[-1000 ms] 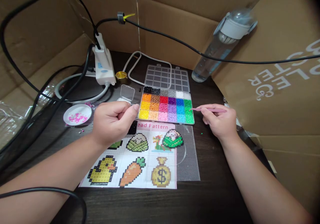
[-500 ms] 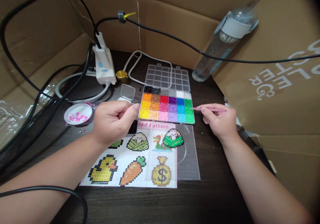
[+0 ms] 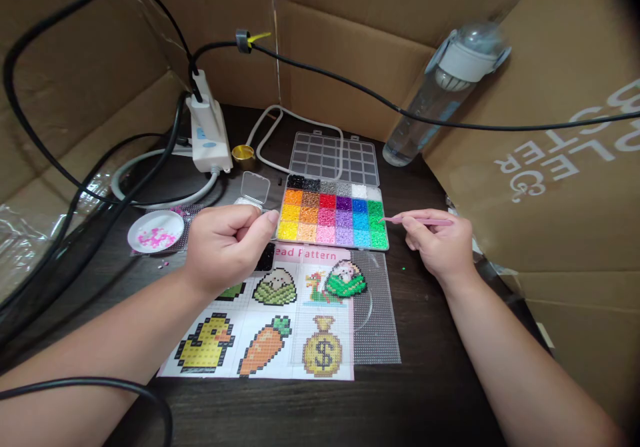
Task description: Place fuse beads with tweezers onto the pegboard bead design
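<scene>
My right hand (image 3: 440,244) pinches pink tweezers (image 3: 420,220), whose tip reaches the green corner of the open bead box (image 3: 333,217) with its many colour compartments. My left hand (image 3: 227,244) is curled in a loose fist beside the box's left edge, thumb against fingers; what it holds, if anything, is hidden. Below lies a bead pattern sheet (image 3: 265,327) showing a duck, a carrot and a money bag. A clear pegboard (image 3: 377,314) overlaps the sheet's right side and carries a partly built green and white bead figure (image 3: 346,279).
A white dish (image 3: 155,230) with pink beads sits at left. A small clear case (image 3: 254,187), a gold cap (image 3: 243,152), a white power adapter (image 3: 209,134) and black cables crowd the back left. A water bottle (image 3: 440,94) leans at back right. Cardboard walls surround the dark table.
Both hands stay almost in place. The view has shifted slightly, nothing was picked up or let go.
</scene>
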Motion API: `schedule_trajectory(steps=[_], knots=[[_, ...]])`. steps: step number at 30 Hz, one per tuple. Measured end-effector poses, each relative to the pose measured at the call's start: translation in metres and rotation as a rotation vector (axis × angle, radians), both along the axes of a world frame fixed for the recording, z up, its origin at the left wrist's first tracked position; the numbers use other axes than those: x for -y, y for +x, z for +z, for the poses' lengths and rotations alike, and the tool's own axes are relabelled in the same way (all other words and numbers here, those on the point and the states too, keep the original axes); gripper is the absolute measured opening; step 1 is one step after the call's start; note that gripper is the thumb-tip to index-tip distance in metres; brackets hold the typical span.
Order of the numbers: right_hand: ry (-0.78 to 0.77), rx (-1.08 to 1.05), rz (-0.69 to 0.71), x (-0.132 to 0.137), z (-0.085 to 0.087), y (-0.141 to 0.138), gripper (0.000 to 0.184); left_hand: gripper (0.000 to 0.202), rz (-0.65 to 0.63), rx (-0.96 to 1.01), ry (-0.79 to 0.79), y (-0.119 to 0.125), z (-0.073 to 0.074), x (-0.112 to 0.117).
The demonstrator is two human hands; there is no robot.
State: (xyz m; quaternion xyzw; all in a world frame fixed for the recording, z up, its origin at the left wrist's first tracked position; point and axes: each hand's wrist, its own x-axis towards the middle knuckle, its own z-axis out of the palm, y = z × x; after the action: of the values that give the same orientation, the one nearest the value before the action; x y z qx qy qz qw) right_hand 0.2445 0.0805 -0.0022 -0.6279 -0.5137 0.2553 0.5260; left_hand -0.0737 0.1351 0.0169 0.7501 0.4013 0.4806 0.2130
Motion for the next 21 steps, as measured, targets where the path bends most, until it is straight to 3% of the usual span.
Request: schedule_trajectory(steps=[13,21], knots=[[0.191,-0.128,-0.108,-0.006,-0.013,0.003,0.022,0.051,0.002,-0.011,0.028,0.000,0.000,0.000],[0.104,-0.117,-0.099,-0.011,-0.013,0.000,0.018,0.051,0.001,-0.019,0.043,0.001,0.000,-0.001]])
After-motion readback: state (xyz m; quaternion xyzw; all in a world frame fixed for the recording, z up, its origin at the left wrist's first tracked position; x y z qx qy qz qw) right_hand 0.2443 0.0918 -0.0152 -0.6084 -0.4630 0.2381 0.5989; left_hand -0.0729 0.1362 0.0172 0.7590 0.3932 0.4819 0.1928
